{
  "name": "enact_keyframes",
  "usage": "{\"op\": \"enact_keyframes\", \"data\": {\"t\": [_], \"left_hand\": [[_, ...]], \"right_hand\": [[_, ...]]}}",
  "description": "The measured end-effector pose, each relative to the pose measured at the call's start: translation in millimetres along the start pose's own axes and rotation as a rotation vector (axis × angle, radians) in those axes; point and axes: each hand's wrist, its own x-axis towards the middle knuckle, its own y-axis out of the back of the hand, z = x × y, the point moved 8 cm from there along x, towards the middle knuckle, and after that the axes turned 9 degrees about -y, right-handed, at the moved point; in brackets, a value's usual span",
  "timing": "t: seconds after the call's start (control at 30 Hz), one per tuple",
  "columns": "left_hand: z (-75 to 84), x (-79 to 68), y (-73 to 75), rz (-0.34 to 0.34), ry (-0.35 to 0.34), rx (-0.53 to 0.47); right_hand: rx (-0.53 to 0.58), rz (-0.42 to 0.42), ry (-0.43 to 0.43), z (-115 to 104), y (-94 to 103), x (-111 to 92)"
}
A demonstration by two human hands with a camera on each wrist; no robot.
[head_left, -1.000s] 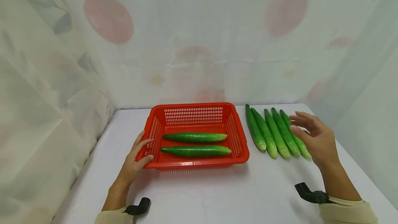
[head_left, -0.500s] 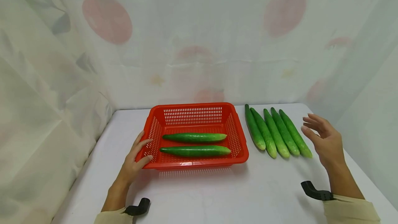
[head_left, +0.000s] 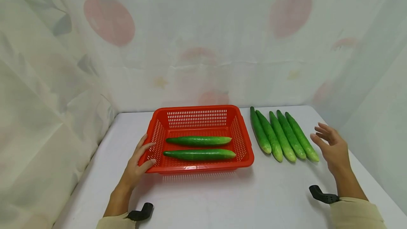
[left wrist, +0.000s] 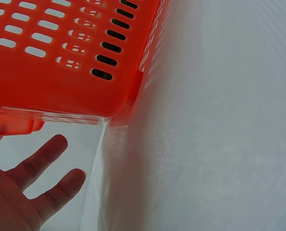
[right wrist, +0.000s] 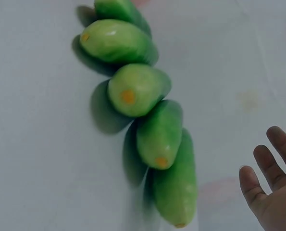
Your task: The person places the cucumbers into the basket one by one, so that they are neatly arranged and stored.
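Note:
A red plastic basket (head_left: 196,169) with slotted walls stands mid-table, holding two green cucumbers (head_left: 198,140) laid crosswise, one behind the other. My left hand (head_left: 131,169) rests on its left rim near the front corner. Thumb and a finger reach over the rim; in the left wrist view two straight fingers (left wrist: 61,192) spread outside the wall. Several more cucumbers (head_left: 281,135) lie side by side right of the basket, pale ends toward me. My right hand (head_left: 336,153) hovers just right of that row, fingers loosely bent, holding nothing and apart from the cucumbers (right wrist: 138,91).
The white table (head_left: 216,204) runs back to a pale curtain (head_left: 248,73) printed with fruit. More curtain (head_left: 47,116) hangs close along the left side, and a white wall (head_left: 378,126) borders the right. Black wrist mounts (head_left: 141,212) stick out from both forearms.
My right hand has moved right and slightly down, away from the cucumber row, uncovering the rightmost cucumber. The left hand, basket and cucumbers have stayed in place.

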Motion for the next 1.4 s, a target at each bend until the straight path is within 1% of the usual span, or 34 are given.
{"op": "enact_keyframes", "data": {"t": [0.1,0.23,0.47,0.6,0.8,0.93,1.13,1.3,1.4], "left_hand": [[-1.7,-0.6,0.3,0.004,0.01,0.001],[-2.4,-0.8,0.8,0.007,0.015,-0.006],[-1.4,-1.2,0.4,0.007,0.003,-0.012],[0.7,-1.3,0.1,0.01,-0.004,-0.021],[1.3,-0.1,-0.2,0.007,0.017,-0.017],[3.7,0.5,0.0,0.011,0.003,-0.02],[3.5,0.7,-0.4,0.012,0.001,-0.022],[3.1,0.3,-0.7,0.009,-0.004,-0.021],[3.4,0.1,-0.7,0.008,-0.002,-0.023]], "right_hand": [[-0.033,-0.013,-0.063,14,-1.7,3],[-0.034,-0.038,-0.12,28,-4.8,4],[-0.023,-0.088,-0.182,51,-13.8,8],[-0.026,-0.106,-0.203,63,-17.4,10],[-0.071,-0.133,-0.2,67,-21.7,11],[-0.104,-0.136,-0.204,68,-24.8,13],[-0.122,-0.126,-0.215,74,-28.0,17],[-0.17,-0.115,-0.204,77,-28.2,17],[-0.181,-0.101,-0.197,77,-27.9,16]]}}
